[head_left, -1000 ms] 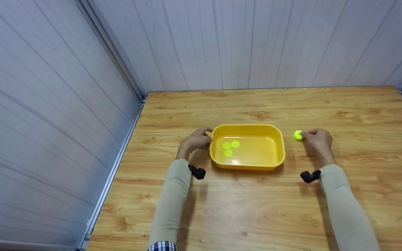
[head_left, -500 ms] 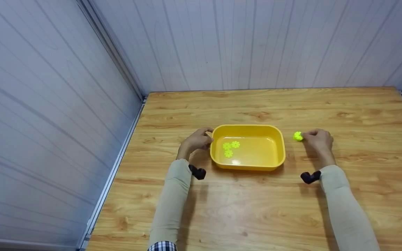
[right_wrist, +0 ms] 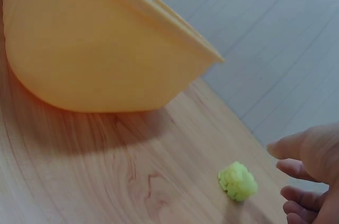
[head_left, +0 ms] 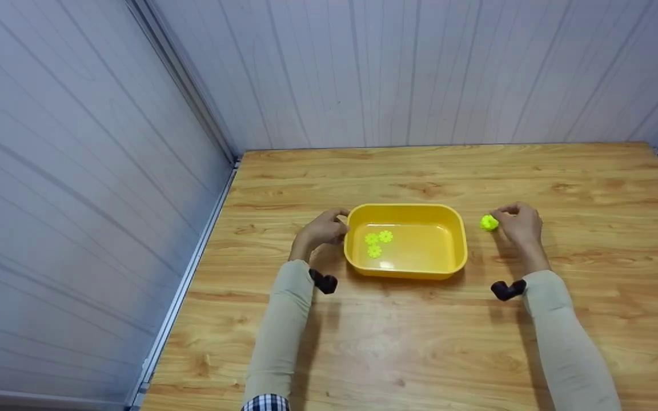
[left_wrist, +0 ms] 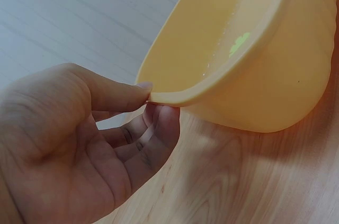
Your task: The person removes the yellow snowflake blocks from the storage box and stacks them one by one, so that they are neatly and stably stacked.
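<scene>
Nearest, at lower centre of the head view, two beige sleeves reach forward over the light wooden bench; left hand pinches the left rim of the shallow yellow plastic tub, thumb above and fingers below, as the left wrist view confirms; three small lime-green flower-shaped plastic pieces lie in the tub's left half; judged done; right of the tub, a fourth lime-green knobbly plastic piece rests on the bench, apart from the tub; right hand stands just beside it, fingers loosely spread, holding nothing; that piece is judged outstanding; beyond, grey panelled walls.
</scene>
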`<action>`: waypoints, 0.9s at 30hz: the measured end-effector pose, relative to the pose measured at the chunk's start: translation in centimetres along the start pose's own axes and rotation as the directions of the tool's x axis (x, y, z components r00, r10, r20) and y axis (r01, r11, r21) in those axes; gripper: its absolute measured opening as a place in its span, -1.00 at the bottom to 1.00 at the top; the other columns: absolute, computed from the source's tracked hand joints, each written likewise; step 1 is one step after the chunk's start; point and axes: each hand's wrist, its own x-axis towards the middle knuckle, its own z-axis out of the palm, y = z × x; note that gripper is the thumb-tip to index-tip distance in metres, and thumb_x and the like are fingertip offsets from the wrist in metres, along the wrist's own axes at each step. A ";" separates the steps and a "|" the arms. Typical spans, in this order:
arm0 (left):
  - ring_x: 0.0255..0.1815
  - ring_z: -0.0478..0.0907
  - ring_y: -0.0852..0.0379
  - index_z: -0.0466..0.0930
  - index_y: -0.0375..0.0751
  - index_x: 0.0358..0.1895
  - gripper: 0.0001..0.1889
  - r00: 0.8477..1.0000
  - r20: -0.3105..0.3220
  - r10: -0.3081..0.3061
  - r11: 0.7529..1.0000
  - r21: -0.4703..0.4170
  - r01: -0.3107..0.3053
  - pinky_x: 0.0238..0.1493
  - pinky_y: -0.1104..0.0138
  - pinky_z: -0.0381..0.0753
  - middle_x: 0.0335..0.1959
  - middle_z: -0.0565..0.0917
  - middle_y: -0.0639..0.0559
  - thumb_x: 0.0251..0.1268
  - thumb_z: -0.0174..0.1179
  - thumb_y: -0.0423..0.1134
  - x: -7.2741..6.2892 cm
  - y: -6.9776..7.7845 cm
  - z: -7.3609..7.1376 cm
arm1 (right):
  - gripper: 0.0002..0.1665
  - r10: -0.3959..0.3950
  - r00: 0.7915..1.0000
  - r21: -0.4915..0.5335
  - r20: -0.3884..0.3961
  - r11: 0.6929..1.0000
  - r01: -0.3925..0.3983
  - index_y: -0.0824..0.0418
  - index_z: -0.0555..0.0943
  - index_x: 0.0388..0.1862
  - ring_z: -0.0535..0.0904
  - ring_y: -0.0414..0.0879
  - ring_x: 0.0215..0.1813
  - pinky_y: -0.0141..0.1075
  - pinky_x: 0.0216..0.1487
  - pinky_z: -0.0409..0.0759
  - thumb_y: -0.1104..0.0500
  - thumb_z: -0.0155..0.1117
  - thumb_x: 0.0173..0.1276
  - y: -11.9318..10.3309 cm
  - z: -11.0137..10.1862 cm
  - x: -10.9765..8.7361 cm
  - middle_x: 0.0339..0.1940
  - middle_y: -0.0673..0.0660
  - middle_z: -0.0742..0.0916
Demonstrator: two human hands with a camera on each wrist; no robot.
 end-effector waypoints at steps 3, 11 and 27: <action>-0.31 0.48 0.07 0.34 -0.16 0.31 -0.54 1.000 0.001 -0.001 1.000 0.007 0.001 0.10 -0.02 0.54 -0.18 0.46 -0.10 0.33 0.02 -0.33 0.0 0.0 0.0 | -0.36 -0.019 1.000 0.020 0.012 1.000 0.018 0.36 0.47 0.14 0.33 0.27 0.29 0.03 0.16 0.40 -0.15 0.13 0.37 -0.7 0.0 -0.2 0.31 0.38 0.42; -0.26 0.48 0.04 0.34 -0.18 0.30 -0.54 1.000 0.005 0.008 1.000 0.014 -0.008 0.09 0.00 0.54 -0.18 0.46 -0.10 0.33 0.00 -0.33 -0.2 0.1 -0.1 | -0.33 -0.082 0.996 0.055 0.044 0.995 0.080 0.34 0.42 0.21 0.31 0.21 0.24 -0.08 0.08 0.42 -0.14 0.15 0.36 -2.5 0.4 -0.8 0.29 0.36 0.40; -0.31 0.46 0.08 0.34 -0.17 0.30 -0.56 1.000 0.005 0.014 1.000 0.023 -0.014 0.03 0.05 0.56 -0.22 0.46 -0.08 0.35 0.00 -0.32 -0.2 0.1 0.0 | -0.35 -0.246 0.963 0.060 0.114 0.969 0.240 0.29 0.42 0.19 0.28 0.22 0.27 0.03 0.19 0.37 -0.15 0.20 0.33 -6.4 3.5 -2.1 0.25 0.31 0.38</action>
